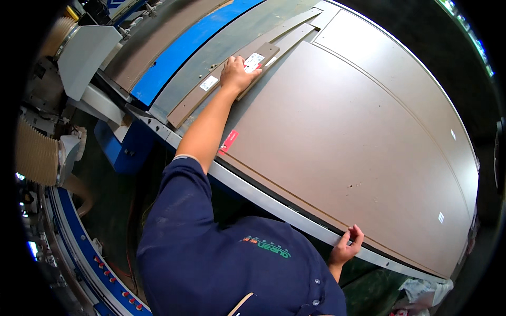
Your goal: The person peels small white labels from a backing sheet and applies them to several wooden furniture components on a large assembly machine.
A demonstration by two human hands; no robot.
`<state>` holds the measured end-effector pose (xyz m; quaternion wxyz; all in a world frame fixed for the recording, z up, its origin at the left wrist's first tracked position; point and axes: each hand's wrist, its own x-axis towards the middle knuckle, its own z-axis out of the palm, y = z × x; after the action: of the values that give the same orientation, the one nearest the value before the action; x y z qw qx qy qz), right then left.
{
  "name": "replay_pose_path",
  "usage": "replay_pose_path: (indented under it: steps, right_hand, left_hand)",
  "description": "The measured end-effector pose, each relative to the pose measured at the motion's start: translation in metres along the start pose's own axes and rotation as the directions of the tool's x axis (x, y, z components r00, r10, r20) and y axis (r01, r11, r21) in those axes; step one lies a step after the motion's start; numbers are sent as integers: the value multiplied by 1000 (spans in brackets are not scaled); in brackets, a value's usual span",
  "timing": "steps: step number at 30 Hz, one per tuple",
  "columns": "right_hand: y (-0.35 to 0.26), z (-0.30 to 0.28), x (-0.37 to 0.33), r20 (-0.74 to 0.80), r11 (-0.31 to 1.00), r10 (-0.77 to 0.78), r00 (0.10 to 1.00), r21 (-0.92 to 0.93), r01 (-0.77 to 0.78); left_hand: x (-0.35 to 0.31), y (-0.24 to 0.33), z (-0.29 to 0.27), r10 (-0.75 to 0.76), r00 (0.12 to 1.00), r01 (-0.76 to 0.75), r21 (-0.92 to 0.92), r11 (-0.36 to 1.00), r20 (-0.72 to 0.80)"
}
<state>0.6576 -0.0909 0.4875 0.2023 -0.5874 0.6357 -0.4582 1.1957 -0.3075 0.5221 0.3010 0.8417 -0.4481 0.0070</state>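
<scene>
My left hand (240, 75) reaches far across the table, its fingers and thumb spanning a short narrow brown board (270, 50) that bears a white-and-red label (254, 62). Beneath and beside that piece lies a longer narrow brown strip (191, 104) with a small white label. Down at the table's front edge, my right hand (347, 248) rests near a large brown panel (337, 137); its fingers are loosely bent and apart, with nothing visible in them. The panel lies flat, with a red tag (229, 142) near its left corner.
A blue strip (179, 60) and another brown board (158, 42) lie beyond the strips. More flat panels (363, 37) extend along the far side. Machinery with ribbed hoses (37, 152) stands at the left. A plastic bag (426, 290) sits below the table's right corner.
</scene>
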Motion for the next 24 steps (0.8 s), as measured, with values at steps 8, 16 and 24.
replay_pose_path:
  steps: [8, 16, 24]
  right_hand:
    - [3, 7, -21, -97, 992, 114, 989, 64, -108]
    - [15, 19, -21, -118, 988, 131, 984, 101, -119]
    - [15, 23, -16, -127, 999, 43, 991, 4, -43]
  left_hand:
    - [18, -8, 24, -170, 979, 138, 253, 958, 111]
    - [28, 8, 14, -71, 990, 77, 48, 996, -119]
    - [18, 2, 35, 46, 996, -63, 241, 968, 76]
